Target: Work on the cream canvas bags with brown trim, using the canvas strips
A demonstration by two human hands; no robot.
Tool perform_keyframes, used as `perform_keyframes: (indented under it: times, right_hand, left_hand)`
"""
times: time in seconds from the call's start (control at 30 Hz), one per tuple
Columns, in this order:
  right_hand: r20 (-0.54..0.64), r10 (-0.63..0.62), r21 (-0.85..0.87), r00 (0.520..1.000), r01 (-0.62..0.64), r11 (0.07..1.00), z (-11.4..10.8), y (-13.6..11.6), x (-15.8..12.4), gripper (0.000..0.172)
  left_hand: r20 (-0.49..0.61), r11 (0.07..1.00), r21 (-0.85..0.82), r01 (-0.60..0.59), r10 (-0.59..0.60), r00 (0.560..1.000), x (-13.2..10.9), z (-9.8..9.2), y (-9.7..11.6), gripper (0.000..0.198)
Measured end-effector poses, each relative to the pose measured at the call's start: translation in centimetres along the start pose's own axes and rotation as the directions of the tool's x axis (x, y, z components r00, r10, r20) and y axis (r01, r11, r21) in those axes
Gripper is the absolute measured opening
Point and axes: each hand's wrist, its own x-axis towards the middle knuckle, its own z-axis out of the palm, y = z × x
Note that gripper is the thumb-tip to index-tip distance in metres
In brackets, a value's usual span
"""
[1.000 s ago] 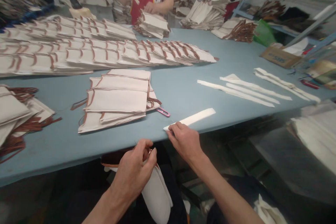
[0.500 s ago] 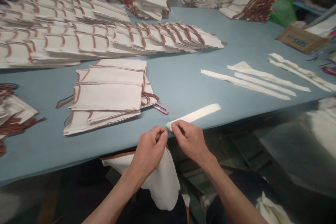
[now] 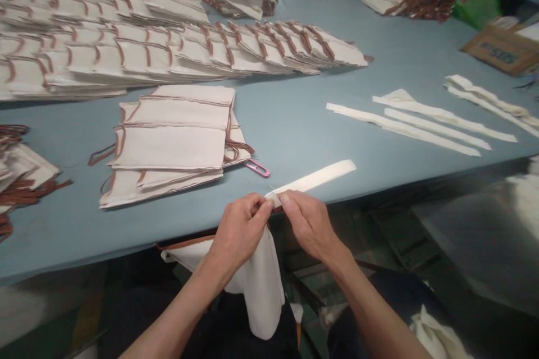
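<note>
A cream cloth pouch (image 3: 263, 297) with brown edging hangs below the table's front edge. My left hand (image 3: 242, 227) is closed on its top, thumb and forefinger pinched together. Close by on the right, my right hand (image 3: 309, 224) pinches the pouch's brown-trimmed edge. Between the fingertips shows a small white flap (image 3: 273, 198); whether it belongs to the pouch or to the strip behind cannot be made out. That white fabric strip (image 3: 322, 175) lies flat on the table just beyond my right hand. A small pink looped tool (image 3: 257, 168) rests beside a stack of pouches (image 3: 168, 146).
Long overlapping rows of brown-edged pouches (image 3: 147, 56) cover the far left of the blue table (image 3: 295, 123). More white strips (image 3: 433, 126) lie to the right, with a cardboard box (image 3: 501, 50) behind. Brown-corded pieces (image 3: 29, 179) sit at the left edge.
My fingertips have shifted slightly, and more of the white flap shows between them. The view has tilted down a little, and the co-worker's hands at the back have left it.
</note>
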Motion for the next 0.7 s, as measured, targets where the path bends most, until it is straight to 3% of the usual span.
perform_keyframes:
  times: [0.2,0.43,0.7]
  right_hand:
    - [0.071,0.063,0.025,0.996,-0.065,0.998,-0.6,0.1,0.7,0.028]
    - [0.158,0.057,0.032,0.986,-0.062,0.998,-1.1,0.6,1.4,0.028]
    - [0.112,0.118,-0.062,0.987,-0.111,0.992,-0.6,0.0,1.4,0.024]
  left_hand:
    - [-0.006,1.000,0.012,0.001,-0.001,1.000,0.0,0.0,0.1,0.036]
    - [-0.017,1.000,0.006,0.012,-0.012,1.000,0.2,0.0,-0.5,0.034]
    - [-0.012,1.000,-0.018,0.022,-0.023,1.000,0.4,-0.1,-0.8,0.030]
